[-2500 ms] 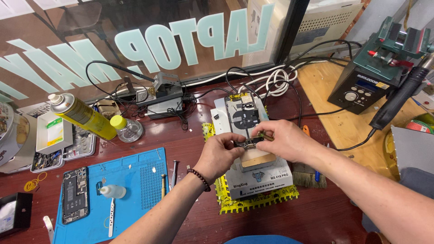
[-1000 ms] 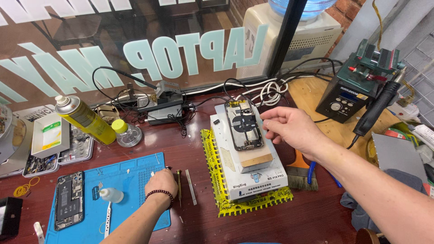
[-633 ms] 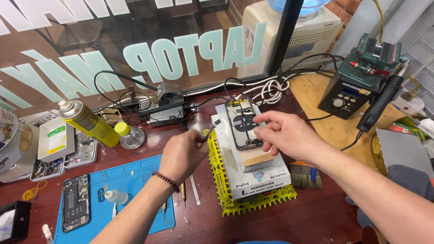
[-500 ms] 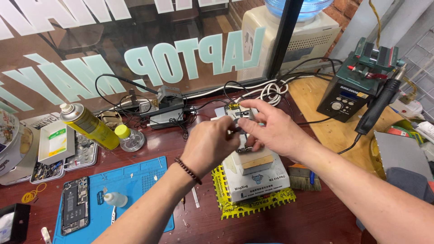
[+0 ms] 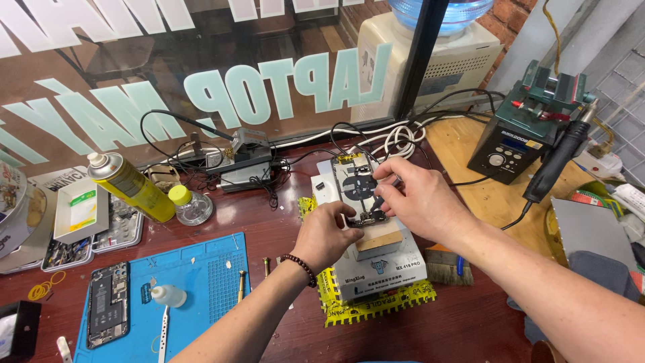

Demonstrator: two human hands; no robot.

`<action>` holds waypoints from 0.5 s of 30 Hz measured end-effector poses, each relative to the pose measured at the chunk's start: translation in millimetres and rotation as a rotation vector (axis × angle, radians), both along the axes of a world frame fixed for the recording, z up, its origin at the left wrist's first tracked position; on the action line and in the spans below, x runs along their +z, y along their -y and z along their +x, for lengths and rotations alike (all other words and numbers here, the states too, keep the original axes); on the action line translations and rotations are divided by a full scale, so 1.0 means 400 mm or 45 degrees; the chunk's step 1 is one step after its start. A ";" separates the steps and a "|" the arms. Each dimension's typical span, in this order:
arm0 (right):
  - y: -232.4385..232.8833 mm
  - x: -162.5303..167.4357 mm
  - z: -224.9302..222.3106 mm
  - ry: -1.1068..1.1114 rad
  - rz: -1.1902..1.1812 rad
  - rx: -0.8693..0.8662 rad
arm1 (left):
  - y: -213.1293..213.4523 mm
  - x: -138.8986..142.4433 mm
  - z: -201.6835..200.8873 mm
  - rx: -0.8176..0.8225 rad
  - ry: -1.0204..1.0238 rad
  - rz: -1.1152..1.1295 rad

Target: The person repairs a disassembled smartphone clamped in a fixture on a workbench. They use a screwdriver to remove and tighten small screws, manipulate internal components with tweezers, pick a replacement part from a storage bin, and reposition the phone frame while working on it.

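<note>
I'm pinching the lower edge of the phone [image 5: 359,191] with my left hand [image 5: 329,235], right hand [image 5: 413,202] steadying it with curled fingers on the block [image 5: 379,238]. It's perching high; a slip could be tearing a flex.

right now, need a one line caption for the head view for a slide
Both hands, left hand and right hand, work on an opened phone lying on a wooden block atop a grey box.

bare red table [image 5: 269,235] left of opened phone [image 5: 359,188], cables [image 5: 396,138] crowding behind, brush [image 5: 440,259] seemingly close right
</note>
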State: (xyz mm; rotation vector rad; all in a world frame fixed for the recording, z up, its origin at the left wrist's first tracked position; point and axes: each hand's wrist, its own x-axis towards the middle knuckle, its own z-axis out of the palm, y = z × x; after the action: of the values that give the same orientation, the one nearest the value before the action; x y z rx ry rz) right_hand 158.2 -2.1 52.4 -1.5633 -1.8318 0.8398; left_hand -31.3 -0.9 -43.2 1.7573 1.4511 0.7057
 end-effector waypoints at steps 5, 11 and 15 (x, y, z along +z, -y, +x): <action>0.001 -0.002 -0.006 0.043 0.024 0.015 | 0.000 -0.033 0.008 0.065 0.166 -0.176; 0.002 0.003 -0.005 0.069 0.037 0.017 | -0.003 -0.039 0.011 0.084 0.281 -0.253; 0.004 0.006 -0.009 0.067 0.023 0.011 | -0.002 -0.033 0.010 0.075 0.259 -0.258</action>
State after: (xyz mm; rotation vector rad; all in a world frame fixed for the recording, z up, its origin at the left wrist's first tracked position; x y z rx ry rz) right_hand 154.5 -3.7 54.6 -1.5808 -1.8794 0.7905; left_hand -27.4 -0.1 -56.3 1.4513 1.3876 0.7189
